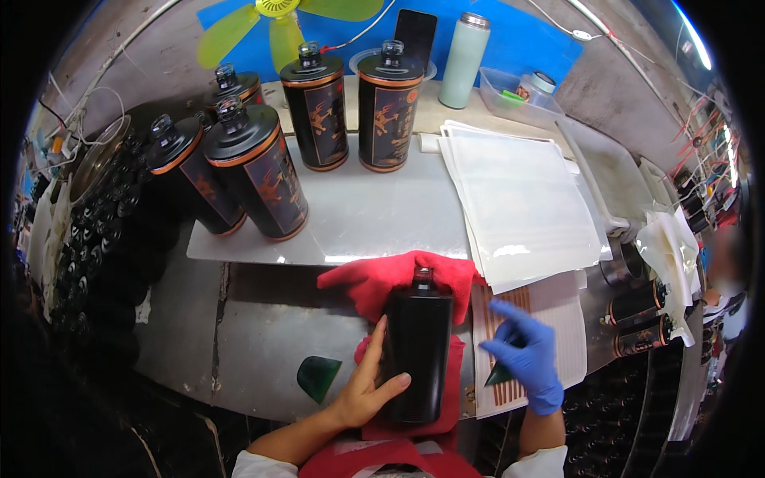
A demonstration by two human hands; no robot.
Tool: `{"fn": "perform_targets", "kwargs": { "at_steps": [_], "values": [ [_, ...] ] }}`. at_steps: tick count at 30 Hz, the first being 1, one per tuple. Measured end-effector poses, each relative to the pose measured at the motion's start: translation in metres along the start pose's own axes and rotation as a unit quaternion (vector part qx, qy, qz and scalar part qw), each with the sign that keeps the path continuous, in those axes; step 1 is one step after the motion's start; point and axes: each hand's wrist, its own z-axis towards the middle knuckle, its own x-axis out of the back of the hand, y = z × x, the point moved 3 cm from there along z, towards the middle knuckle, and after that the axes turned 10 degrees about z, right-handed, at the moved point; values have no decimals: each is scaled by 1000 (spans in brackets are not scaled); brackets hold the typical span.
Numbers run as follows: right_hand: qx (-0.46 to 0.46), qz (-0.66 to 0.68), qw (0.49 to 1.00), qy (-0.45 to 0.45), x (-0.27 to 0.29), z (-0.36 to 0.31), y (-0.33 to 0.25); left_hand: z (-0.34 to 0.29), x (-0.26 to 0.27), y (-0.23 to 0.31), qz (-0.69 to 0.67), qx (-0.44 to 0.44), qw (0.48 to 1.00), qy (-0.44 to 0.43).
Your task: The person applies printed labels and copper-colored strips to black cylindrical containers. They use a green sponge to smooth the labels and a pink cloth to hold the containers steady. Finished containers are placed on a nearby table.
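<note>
A plain black bottle [421, 358] lies on a red cloth [382, 279], its neck pointing away from me. My bare left hand [368, 386] grips its left side, thumb on top. Over on the right, my right hand [526, 354] wears a blue glove. Its lower fingers are curled around a dark green scraper [500, 374], while the index finger and thumb reach out to the left. Beneath that hand is a sheet of copper-coloured strips [510, 392] on pale backing. A second green scraper [319, 378] rests on the metal table left of my left hand.
Several decorated black bottles [259, 171] stand on the raised grey shelf [382, 215]. White sheets [518, 199] are stacked to the right. Behind are a green fan [279, 16], a phone [414, 36], a pale green flask [464, 64] and a plastic tub [522, 103]. Many dark bottles [96, 247] crowd the left.
</note>
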Motion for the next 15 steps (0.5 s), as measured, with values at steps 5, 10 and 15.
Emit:
{"fn": "perform_targets", "kwargs": {
  "at_steps": [5,10,15],
  "values": [
    [142,-295,943,61,35,43,-22,9,-4,-9,-31,4,999,0],
    [142,-267,953,-1,33,70,-24,11,3,-9,-54,12,998,18],
    [88,-178,980,-19,13,78,-25,-4,13,-24,186,-50,979,64]
  ]
}}
